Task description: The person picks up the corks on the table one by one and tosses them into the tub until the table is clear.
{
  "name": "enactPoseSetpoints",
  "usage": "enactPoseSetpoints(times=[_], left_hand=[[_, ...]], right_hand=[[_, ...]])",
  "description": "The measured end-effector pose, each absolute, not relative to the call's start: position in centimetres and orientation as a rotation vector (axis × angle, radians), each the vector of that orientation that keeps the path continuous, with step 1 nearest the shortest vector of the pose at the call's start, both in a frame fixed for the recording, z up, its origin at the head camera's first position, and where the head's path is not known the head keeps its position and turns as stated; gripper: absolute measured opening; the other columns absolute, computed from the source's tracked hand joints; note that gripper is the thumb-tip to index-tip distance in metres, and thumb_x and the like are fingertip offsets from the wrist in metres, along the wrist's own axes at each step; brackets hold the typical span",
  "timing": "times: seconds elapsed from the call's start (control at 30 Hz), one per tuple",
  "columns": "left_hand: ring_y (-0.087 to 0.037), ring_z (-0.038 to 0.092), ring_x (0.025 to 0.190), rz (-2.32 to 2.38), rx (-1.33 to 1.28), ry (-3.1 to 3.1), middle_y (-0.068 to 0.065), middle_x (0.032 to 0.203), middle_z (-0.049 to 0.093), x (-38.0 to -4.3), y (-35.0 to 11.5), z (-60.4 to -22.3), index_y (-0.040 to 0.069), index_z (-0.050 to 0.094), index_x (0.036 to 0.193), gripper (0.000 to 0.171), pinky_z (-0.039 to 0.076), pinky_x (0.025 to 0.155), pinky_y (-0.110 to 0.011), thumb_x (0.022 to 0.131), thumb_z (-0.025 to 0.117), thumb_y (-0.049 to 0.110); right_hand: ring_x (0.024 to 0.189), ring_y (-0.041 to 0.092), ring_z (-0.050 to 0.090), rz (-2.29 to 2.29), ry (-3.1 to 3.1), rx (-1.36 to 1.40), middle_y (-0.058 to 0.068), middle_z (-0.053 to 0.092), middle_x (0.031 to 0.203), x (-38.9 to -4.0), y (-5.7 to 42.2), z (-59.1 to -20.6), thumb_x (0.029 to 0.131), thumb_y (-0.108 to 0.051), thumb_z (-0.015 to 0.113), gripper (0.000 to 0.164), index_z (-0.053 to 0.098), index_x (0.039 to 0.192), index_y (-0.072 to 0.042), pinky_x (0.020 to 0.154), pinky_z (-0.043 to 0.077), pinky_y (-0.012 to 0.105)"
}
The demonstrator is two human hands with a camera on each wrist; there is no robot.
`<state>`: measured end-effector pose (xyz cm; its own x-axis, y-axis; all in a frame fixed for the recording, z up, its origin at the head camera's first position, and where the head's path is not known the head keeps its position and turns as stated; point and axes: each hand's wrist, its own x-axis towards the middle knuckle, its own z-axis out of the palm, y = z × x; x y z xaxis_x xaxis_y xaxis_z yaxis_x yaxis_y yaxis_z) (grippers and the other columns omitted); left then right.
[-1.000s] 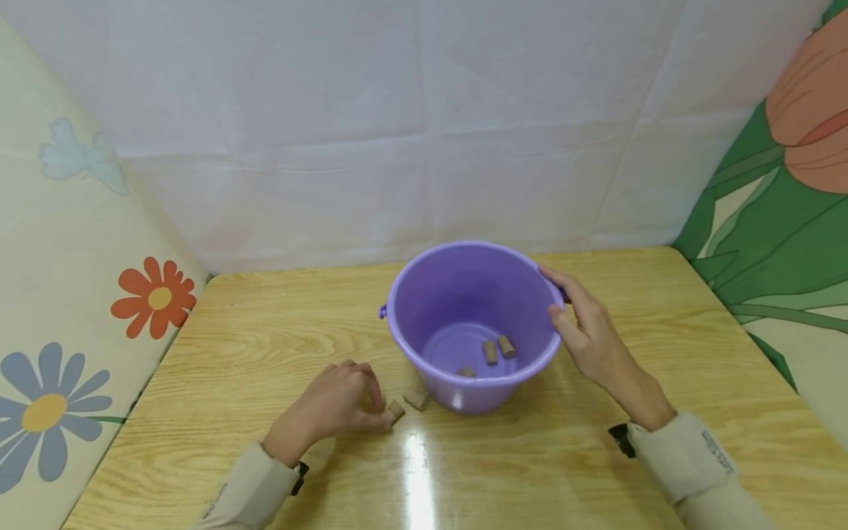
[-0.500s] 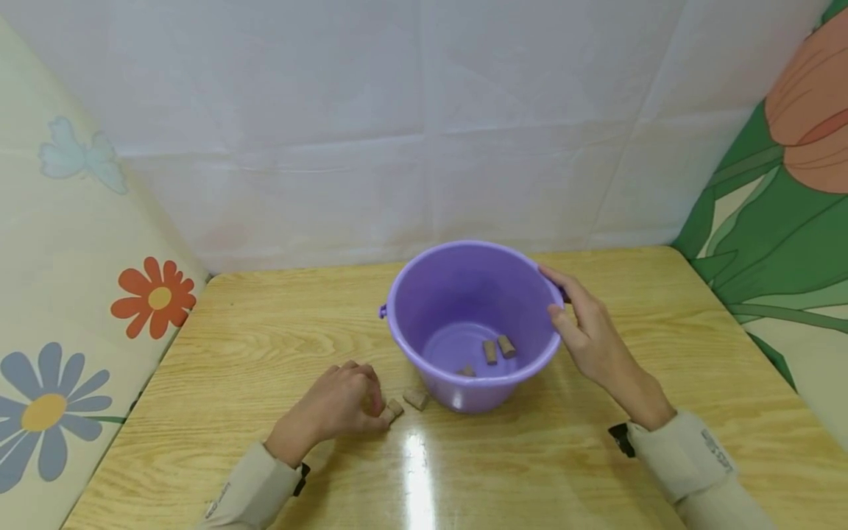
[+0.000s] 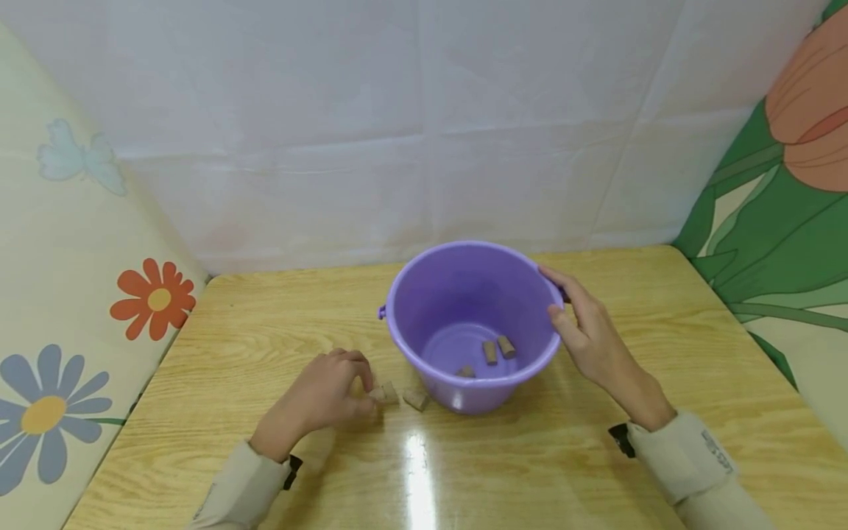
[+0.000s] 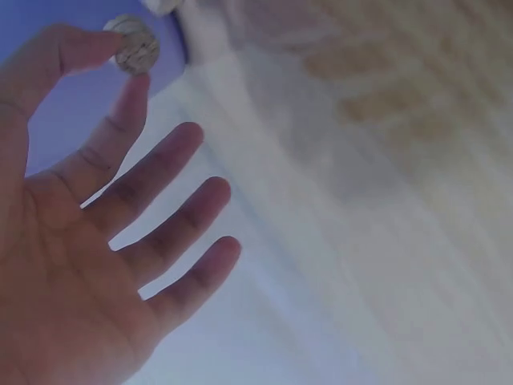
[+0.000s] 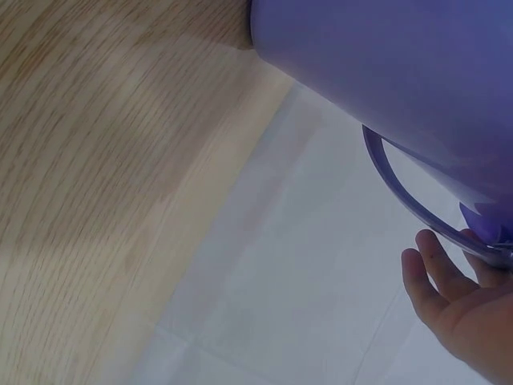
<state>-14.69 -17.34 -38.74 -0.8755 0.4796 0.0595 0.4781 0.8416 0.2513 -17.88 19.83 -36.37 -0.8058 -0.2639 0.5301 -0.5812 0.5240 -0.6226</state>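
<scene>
A purple bucket (image 3: 473, 254) stands on the table, tilted into view so its inside shows. Three brown corks (image 3: 489, 352) lie on its floor, one partly hidden by the near rim. My right hand (image 3: 599, 342) grips the bucket's right rim, thumb on the edge; the right wrist view shows the curved handle (image 5: 397, 188) by its fingers (image 5: 437, 261). Left of the bucket, my left hand (image 3: 321, 397) pinches a cork (image 4: 135, 46) between thumb and forefinger, other fingers spread. Touching or nearly touching that cork is a second cork (image 3: 389, 392); a third cork (image 3: 416, 399) lies at the bucket's base.
The wood-grain table (image 3: 517, 471) runs back to a white sheet (image 3: 318, 132). Flower-printed panels (image 3: 66, 294) flank the left side, and another with a tulip (image 3: 782, 243) the right.
My left hand has drawn slightly left and away from me, and the small corks at its fingertips have shifted with it. The right hand and the bucket have stayed still.
</scene>
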Motion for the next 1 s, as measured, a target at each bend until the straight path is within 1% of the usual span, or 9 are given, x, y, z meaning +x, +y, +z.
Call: enactPoseSetpoints(times=[0.07,0.23,0.3,0.43,0.67,0.93,1.0], left_hand=[[-0.016,0.059,0.09,0.441,0.785,3.05,0.01,0.093,0.065,-14.9,-17.6,-38.3,0.026,0.063,0.071,0.009,0.049,0.077,-0.036,0.068,0.069,0.031],[-0.016,0.061,0.085,0.514,0.837,3.13,0.011,0.09,0.065,-15.2,-18.2,-37.5,0.023,0.062,0.074,0.011,0.049,0.071,-0.031,0.07,0.069,0.03],[-0.016,0.061,0.085,0.548,0.853,3.162,0.01,0.09,0.065,-15.4,-18.3,-37.2,0.021,0.062,0.075,0.012,0.049,0.07,-0.031,0.07,0.07,0.029],[-0.017,0.06,0.088,0.604,0.876,3.243,0.006,0.092,0.066,-15.6,-18.6,-36.6,0.02,0.06,0.077,0.013,0.05,0.073,-0.033,0.071,0.07,0.027],[-0.022,0.061,0.09,0.661,0.883,3.392,0.0,0.093,0.067,-16.0,-19.0,-35.4,0.018,0.06,0.076,0.012,0.051,0.074,-0.038,0.074,0.067,0.028],[-0.024,0.06,0.097,0.799,0.924,3.502,-0.004,0.099,0.067,-16.0,-18.9,-33.8,0.017,0.059,0.078,0.011,0.051,0.078,-0.041,0.073,0.066,0.024],[-0.024,0.059,0.099,0.842,0.941,3.515,-0.004,0.1,0.067,-15.9,-18.7,-33.3,0.017,0.059,0.079,0.011,0.05,0.079,-0.04,0.073,0.066,0.024]], right_hand=[[0.104,0.006,0.052,1.182,-2.396,0.697,0.014,0.054,0.126,-17.9,19.8,-36.3,0.092,-0.007,0.043,0.049,0.034,0.141,-0.01,0.086,0.042,0.009],[0.103,0.005,0.052,1.183,-2.395,0.699,0.014,0.054,0.125,-17.9,19.8,-36.3,0.092,-0.007,0.043,0.049,0.034,0.14,-0.01,0.084,0.043,0.009],[0.103,0.005,0.051,1.181,-2.395,0.698,0.014,0.055,0.125,-17.9,19.8,-36.3,0.092,-0.006,0.043,0.049,0.034,0.141,-0.011,0.084,0.043,0.009],[0.103,0.005,0.052,1.177,-2.394,0.692,0.014,0.055,0.124,-17.9,19.9,-36.4,0.092,-0.006,0.044,0.05,0.035,0.14,-0.011,0.084,0.043,0.01],[0.103,0.008,0.052,1.181,-2.396,0.681,0.014,0.055,0.124,-17.9,19.9,-36.5,0.092,-0.006,0.044,0.05,0.035,0.14,-0.011,0.085,0.043,0.012],[0.103,0.005,0.052,1.183,-2.384,0.694,0.014,0.055,0.123,-17.9,19.8,-36.4,0.091,-0.006,0.044,0.05,0.035,0.14,-0.011,0.084,0.044,0.012],[0.103,0.005,0.052,1.183,-2.383,0.696,0.014,0.056,0.123,-17.9,19.8,-36.4,0.091,-0.006,0.044,0.05,0.035,0.14,-0.011,0.084,0.044,0.011]])
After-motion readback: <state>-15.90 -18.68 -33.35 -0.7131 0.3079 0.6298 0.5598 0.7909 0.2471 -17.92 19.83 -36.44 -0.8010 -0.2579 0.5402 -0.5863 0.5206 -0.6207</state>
